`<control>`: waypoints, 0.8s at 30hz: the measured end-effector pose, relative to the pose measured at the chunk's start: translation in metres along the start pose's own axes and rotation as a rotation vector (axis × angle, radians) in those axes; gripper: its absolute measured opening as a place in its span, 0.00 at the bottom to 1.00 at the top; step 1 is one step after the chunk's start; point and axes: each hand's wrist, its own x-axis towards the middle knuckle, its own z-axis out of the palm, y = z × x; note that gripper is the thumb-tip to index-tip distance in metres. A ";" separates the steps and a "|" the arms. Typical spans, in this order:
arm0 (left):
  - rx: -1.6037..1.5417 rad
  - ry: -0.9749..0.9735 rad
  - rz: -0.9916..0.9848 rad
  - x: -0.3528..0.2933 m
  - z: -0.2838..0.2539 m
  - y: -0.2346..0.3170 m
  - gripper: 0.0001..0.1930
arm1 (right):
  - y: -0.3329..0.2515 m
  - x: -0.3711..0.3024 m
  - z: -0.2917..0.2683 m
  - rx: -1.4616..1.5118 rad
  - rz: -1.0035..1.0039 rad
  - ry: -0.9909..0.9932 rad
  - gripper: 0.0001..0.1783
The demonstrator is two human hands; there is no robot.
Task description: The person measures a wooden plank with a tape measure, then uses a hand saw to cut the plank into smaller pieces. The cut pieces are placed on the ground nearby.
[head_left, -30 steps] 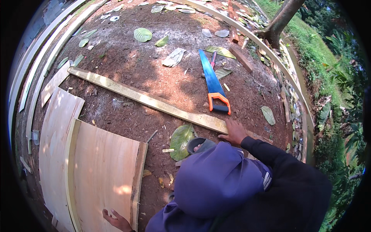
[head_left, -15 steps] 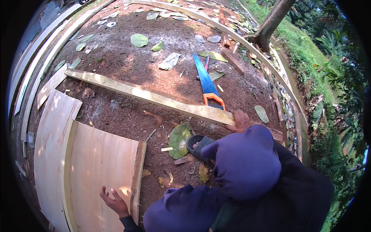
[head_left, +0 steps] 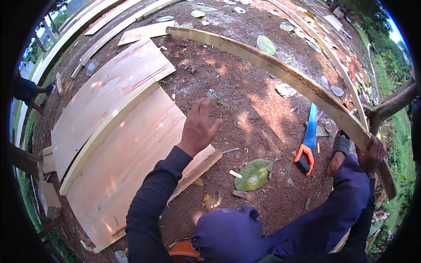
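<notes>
My right hand (head_left: 372, 156) is closed round a long wooden beam (head_left: 280, 72) near its right end. The beam rises off the ground there and runs away to the far left, where its other end meets a board. My left hand (head_left: 198, 128) is raised with its fingers apart and nothing in them, over the right edge of a plywood sheet (head_left: 136, 136). A wooden batten (head_left: 112, 127) lies lengthwise along the plywood. Between my legs and the beam, a hand saw (head_left: 310, 136) with a blue blade and orange handle lies on the soil.
Beyond the plywood lies another board (head_left: 147, 33). Long timber rails (head_left: 109, 37) run along the far left. A large green leaf (head_left: 254, 175) rests on the soil near my knee. At the left rim, part of another person (head_left: 28, 91) shows. A tree trunk (head_left: 397, 103) stands at the right.
The view has swung left. My right hand has lifted its end of the beam off the ground, and my foot has moved right, past the saw. My left hand has risen from low over the plywood.
</notes>
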 end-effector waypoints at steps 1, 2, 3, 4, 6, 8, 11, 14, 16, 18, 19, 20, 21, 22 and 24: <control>0.062 -0.010 0.010 0.025 0.010 0.000 0.36 | 0.007 -0.002 0.019 0.033 -0.006 0.040 0.36; 0.105 -0.013 0.027 0.055 0.029 0.000 0.37 | 0.019 0.002 0.028 0.013 -0.026 0.083 0.36; 0.168 -0.032 0.028 0.080 0.046 0.004 0.37 | 0.027 0.000 0.044 0.019 -0.046 0.115 0.36; 0.248 -0.048 0.055 0.110 0.061 0.004 0.41 | 0.036 -0.002 0.061 0.004 -0.043 0.123 0.35; 0.411 -0.045 0.124 0.173 0.095 0.005 0.43 | 0.054 -0.012 0.106 -0.010 -0.030 0.147 0.33; 0.518 -0.076 0.188 0.219 0.131 0.014 0.46 | 0.064 -0.005 0.146 0.054 -0.016 0.134 0.30; 0.654 -0.060 0.334 0.275 0.210 0.023 0.47 | 0.080 0.006 0.217 0.221 -0.009 0.054 0.31; 0.809 -0.095 0.417 0.321 0.291 0.025 0.36 | 0.100 0.026 0.277 0.456 -0.030 -0.052 0.33; 0.848 -0.243 0.361 0.349 0.334 0.030 0.28 | 0.111 0.042 0.313 0.592 0.023 -0.140 0.34; 0.831 -0.432 0.271 0.364 0.362 0.042 0.23 | 0.127 0.049 0.357 0.639 0.043 -0.198 0.37; 0.854 -0.466 0.240 0.378 0.368 0.051 0.21 | 0.141 0.040 0.386 0.690 0.056 -0.282 0.41; 0.841 -0.373 0.302 0.380 0.373 0.050 0.18 | 0.149 0.040 0.412 0.710 0.055 -0.291 0.42; 0.799 -0.357 0.303 0.388 0.383 0.063 0.16 | 0.166 0.040 0.430 0.699 0.040 -0.330 0.43; 0.805 -0.350 0.288 0.383 0.391 0.074 0.16 | 0.182 0.047 0.446 0.607 -0.056 -0.290 0.40; 0.834 -0.398 0.272 0.379 0.390 0.106 0.15 | 0.210 0.047 0.484 0.563 -0.149 -0.216 0.41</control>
